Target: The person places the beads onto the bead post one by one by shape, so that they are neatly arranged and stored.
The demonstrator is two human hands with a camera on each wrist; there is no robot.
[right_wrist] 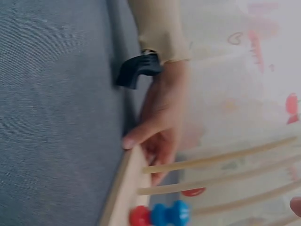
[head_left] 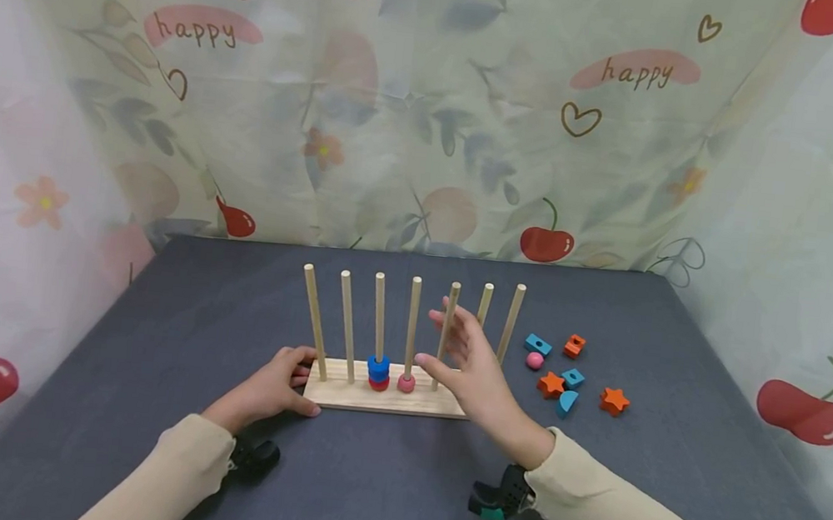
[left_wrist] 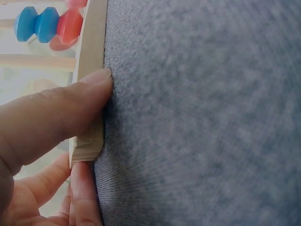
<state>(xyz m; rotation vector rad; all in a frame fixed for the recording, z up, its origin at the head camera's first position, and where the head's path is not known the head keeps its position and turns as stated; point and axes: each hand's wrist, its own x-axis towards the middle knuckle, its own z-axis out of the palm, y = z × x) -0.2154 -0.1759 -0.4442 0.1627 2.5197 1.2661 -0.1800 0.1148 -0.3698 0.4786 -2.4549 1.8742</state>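
Observation:
A wooden peg board (head_left: 365,400) with a row of several upright pegs stands on the table. My left hand (head_left: 275,384) holds its left end, thumb (left_wrist: 84,101) along the front edge and fingers at the end. On the third peg from the left, two blue beads (head_left: 378,365) sit above a red bead (head_left: 378,384). A pink bead (head_left: 406,384) is at the foot of the fourth peg. My right hand (head_left: 480,379) hovers over the board's right part, thumb and fingers spread apart near the fifth peg (head_left: 448,322), holding nothing visible.
Loose pieces lie right of the board: orange stars (head_left: 614,401), blue blocks (head_left: 538,345), a blue half-round piece (head_left: 566,403), an orange block (head_left: 574,345) and a pink ball (head_left: 535,360). Patterned curtains (head_left: 407,125) enclose the dark table (head_left: 232,292) at the back and sides.

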